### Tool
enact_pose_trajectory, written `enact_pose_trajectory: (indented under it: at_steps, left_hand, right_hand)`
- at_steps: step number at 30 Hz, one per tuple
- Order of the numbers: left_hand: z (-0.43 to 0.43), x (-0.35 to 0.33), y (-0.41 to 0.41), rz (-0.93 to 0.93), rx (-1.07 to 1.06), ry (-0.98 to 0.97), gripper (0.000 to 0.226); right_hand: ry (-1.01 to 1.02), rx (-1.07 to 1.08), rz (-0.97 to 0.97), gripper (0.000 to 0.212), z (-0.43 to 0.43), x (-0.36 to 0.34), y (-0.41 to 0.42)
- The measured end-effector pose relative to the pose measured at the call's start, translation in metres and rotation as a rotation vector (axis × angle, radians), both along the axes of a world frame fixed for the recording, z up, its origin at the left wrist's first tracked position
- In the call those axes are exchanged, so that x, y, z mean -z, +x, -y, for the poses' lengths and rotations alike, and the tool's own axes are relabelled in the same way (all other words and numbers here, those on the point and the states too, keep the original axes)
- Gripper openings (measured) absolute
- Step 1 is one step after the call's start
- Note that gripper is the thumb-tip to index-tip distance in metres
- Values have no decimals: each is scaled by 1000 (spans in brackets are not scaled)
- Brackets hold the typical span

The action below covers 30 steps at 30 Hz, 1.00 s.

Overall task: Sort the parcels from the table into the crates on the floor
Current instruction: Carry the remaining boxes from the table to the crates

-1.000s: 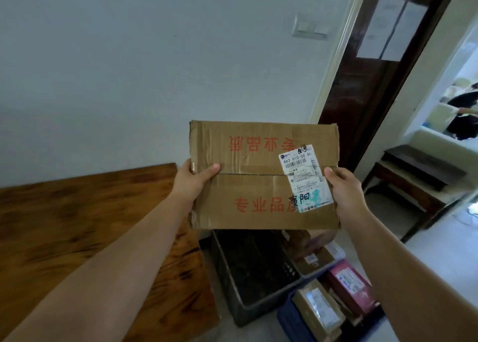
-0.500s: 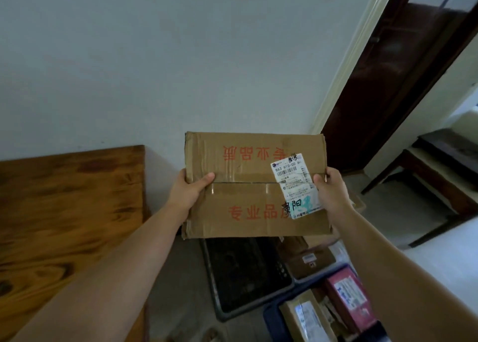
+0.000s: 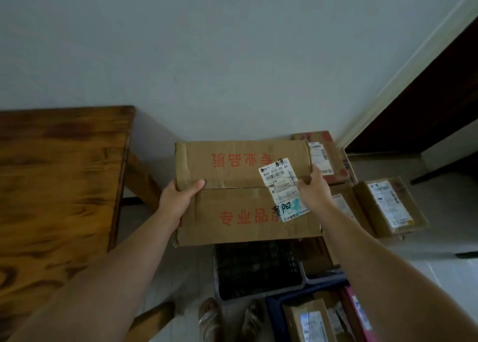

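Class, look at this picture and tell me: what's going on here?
A person holds a taped cardboard box bearing a shipping label, left hand gripping its left edge and right hand its right edge. The box is in the air beside the wooden table, above a dark crate on the floor. A blue crate next to it already holds parcels.

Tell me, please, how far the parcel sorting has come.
Done: several parcels lie in the blue crate. In hand: left hand and right hand hold a cardboard box above the dark crate. Left: putting this box into a crate.
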<state>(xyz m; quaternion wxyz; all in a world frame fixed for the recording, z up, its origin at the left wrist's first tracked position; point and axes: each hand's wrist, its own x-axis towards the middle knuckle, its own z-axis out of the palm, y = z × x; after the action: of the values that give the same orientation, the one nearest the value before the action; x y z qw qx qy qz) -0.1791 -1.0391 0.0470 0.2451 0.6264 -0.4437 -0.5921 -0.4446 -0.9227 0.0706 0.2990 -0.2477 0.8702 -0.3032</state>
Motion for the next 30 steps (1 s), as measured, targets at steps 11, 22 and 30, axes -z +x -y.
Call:
enact_pose_trajectory:
  at_steps: [11, 22, 30]
  left_hand:
    - [5, 134, -26, 28, -116, 175, 53]
    - [34, 221, -66, 5, -48, 305, 49]
    - [53, 269, -79, 2, -55, 245, 31]
  right_hand:
    - [216, -105, -31, 67, 46, 130, -23]
    - [317, -32, -49, 70, 52, 213, -47]
    - [332, -29, -139, 67, 70, 264, -52]
